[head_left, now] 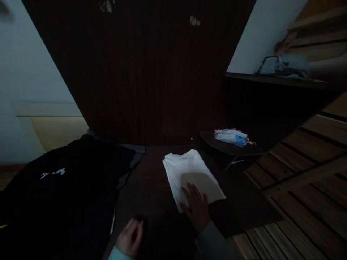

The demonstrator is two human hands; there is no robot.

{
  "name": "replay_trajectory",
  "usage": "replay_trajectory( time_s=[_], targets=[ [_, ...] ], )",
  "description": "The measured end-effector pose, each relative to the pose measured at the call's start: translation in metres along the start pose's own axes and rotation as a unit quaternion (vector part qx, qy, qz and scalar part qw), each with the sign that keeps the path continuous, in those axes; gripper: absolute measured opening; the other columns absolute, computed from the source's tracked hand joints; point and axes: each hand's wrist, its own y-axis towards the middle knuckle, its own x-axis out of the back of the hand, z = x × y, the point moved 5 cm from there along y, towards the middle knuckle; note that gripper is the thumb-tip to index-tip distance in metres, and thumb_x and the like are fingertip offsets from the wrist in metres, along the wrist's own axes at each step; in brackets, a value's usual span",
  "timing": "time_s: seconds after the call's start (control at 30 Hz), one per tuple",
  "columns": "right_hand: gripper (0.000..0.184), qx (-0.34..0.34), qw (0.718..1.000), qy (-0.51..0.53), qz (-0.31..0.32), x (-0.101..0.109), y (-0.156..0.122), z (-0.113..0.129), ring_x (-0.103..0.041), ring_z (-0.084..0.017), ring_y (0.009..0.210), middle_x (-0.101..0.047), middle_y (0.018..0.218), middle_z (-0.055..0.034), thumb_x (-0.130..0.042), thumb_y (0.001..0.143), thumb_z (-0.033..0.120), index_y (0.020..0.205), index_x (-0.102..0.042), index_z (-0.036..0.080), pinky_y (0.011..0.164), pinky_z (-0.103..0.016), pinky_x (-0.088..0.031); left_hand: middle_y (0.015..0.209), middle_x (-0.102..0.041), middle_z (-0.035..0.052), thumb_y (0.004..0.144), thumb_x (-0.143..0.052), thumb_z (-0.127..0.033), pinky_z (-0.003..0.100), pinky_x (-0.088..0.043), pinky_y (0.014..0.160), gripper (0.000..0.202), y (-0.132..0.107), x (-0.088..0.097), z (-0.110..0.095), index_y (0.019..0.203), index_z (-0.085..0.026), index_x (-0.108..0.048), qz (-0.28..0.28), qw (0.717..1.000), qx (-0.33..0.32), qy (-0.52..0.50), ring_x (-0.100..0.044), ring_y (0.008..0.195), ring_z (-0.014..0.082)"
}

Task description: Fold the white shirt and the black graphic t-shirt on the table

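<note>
A white folded T-shirt (184, 164) lies on the dark wooden table, its neckline toward the back panel. My right hand (195, 209) rests on the shirt's near part, fingers spread and flat, and a shadow falls across the cloth around it. To the left, my left hand (130, 236) is over the near part of the tabletop, apart from the shirt. Its fingers are curled in toward the thumb, and I see nothing held in them. A black garment (67, 187) with a small white logo spreads over the left side of the table.
The dark tabletop (146, 184) meets a tall dark wooden panel (151, 72) at the back. On a small rounded shelf (208, 139) at right lies a white and blue packet (230, 137). Grey folded cloth (287, 66) sits on a higher ledge. Wooden slats (298, 155) run along the right.
</note>
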Motion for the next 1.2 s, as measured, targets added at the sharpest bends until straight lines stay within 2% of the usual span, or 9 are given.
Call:
replay_trajectory(
  time_s=[0.1, 0.2, 0.33, 0.43, 0.67, 0.8, 1.2],
  targets=[
    [0.045, -0.021, 1.000, -0.004, 0.014, 0.004, 0.018, -0.023, -0.027, -0.025, 0.129, -0.029, 0.141, -0.0010, -0.037, 0.084, 0.040, 0.129, -0.038, 0.035, 0.097, -0.057, -0.023, 0.054, -0.053, -0.0020, 0.088, -0.037, -0.025, 0.020, -0.048, 0.051, 0.029, -0.005, 0.015, 0.004, 0.063, -0.021, -0.051, -0.049, 0.998, -0.013, 0.048, -0.056, 0.052, 0.0111],
    [0.046, -0.047, 0.998, -0.014, 0.040, 0.006, 0.045, -0.041, -0.024, -0.024, 0.130, -0.028, 0.142, -0.0014, -0.037, 0.084, 0.038, 0.130, -0.037, 0.033, 0.096, -0.057, -0.024, 0.057, -0.058, -0.0013, 0.087, -0.038, -0.024, 0.021, -0.051, 0.056, 0.026, -0.007, 0.018, -0.001, 0.067, -0.021, -0.055, -0.072, 0.994, -0.019, 0.082, -0.059, 0.056, 0.0117],
    [0.046, -0.056, 0.997, -0.026, 0.041, 0.007, 0.076, -0.047, -0.022, -0.024, 0.131, -0.026, 0.143, -0.0028, -0.034, 0.086, 0.039, 0.131, -0.037, 0.031, 0.096, -0.055, -0.024, 0.059, -0.060, 0.0000, 0.087, -0.038, -0.026, 0.023, -0.052, 0.057, 0.029, -0.009, 0.014, 0.000, 0.068, -0.021, -0.058, -0.064, 0.993, -0.005, 0.100, -0.060, 0.057, 0.0129],
    [0.046, -0.049, 0.998, -0.026, 0.033, 0.009, 0.088, -0.044, -0.021, -0.023, 0.131, -0.027, 0.142, -0.0030, -0.031, 0.087, 0.041, 0.131, -0.036, 0.031, 0.097, -0.055, -0.023, 0.059, -0.061, -0.0004, 0.088, -0.037, -0.027, 0.022, -0.053, 0.058, 0.030, -0.008, 0.011, 0.001, 0.066, -0.021, -0.058, -0.052, 0.995, -0.003, 0.084, -0.061, 0.057, 0.0124],
    [0.045, -0.055, 0.998, -0.012, 0.023, 0.011, 0.091, -0.044, -0.022, -0.024, 0.130, -0.030, 0.141, -0.0040, -0.033, 0.086, 0.040, 0.130, -0.037, 0.030, 0.096, -0.056, -0.023, 0.059, -0.060, -0.0012, 0.088, -0.036, -0.030, 0.020, -0.051, 0.059, 0.029, -0.003, 0.013, -0.001, 0.070, -0.021, -0.057, -0.055, 0.997, -0.003, 0.059, -0.060, 0.057, 0.0117],
    [0.045, -0.058, 0.998, -0.015, 0.018, 0.010, 0.090, -0.044, -0.022, -0.024, 0.130, -0.029, 0.142, -0.0040, -0.032, 0.087, 0.041, 0.130, -0.037, 0.030, 0.095, -0.056, -0.025, 0.057, -0.056, -0.0012, 0.088, -0.035, -0.032, 0.020, -0.049, 0.055, 0.033, 0.001, 0.013, -0.005, 0.065, -0.020, -0.055, -0.038, 0.999, 0.008, 0.035, -0.058, 0.054, 0.0113],
    [0.048, -0.056, 0.998, -0.035, 0.025, 0.008, 0.087, -0.046, -0.021, -0.022, 0.131, -0.028, 0.142, -0.0029, -0.028, 0.087, 0.041, 0.132, -0.035, 0.027, 0.096, -0.056, -0.025, 0.055, -0.050, -0.0012, 0.088, -0.035, -0.024, 0.018, -0.043, 0.052, 0.033, 0.002, 0.016, -0.017, 0.058, -0.018, -0.048, 0.008, 0.999, 0.044, 0.010, -0.050, 0.052, 0.0083]
  ],
)
